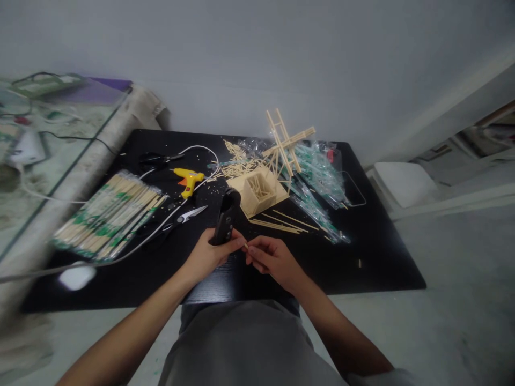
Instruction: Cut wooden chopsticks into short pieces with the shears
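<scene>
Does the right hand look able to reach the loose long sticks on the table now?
Probably yes: the loose long sticks lie just beyond the right hand, with nothing visible between, though it seems to pinch a small wooden piece.

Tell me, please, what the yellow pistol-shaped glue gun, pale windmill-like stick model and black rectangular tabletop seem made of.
Glue gun: probably smooth plastic, from its even bright colour. Stick model: likely bare wood or bamboo, matt and straw-toned. Tabletop: perhaps wood or laminate; faint grain shows in its sheen.

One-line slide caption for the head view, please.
Left hand holds a black tool; right hand pinches a small stick, with a wooden model on the table beyond.
</scene>
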Tool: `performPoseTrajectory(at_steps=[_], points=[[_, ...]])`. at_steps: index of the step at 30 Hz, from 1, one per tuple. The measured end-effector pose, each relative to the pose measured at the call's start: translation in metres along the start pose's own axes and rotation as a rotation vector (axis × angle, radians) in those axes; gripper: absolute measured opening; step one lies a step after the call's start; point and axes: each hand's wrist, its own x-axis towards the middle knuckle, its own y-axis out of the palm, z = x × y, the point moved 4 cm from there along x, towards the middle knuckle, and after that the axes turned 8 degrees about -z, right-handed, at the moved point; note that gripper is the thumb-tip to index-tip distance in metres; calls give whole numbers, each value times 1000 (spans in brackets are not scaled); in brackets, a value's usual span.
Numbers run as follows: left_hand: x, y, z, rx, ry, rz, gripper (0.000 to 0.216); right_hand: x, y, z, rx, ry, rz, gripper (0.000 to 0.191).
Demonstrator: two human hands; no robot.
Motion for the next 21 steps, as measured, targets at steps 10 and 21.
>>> performPoseTrajectory(at_steps=[10,21], points=[[42,-55,-26,754,223,-302,27,-1,-10,2,-380,-170,-117,24],[63,-52,-22,788,209,-205,22,-6,-27,-2,-495,-272,-207,15]])
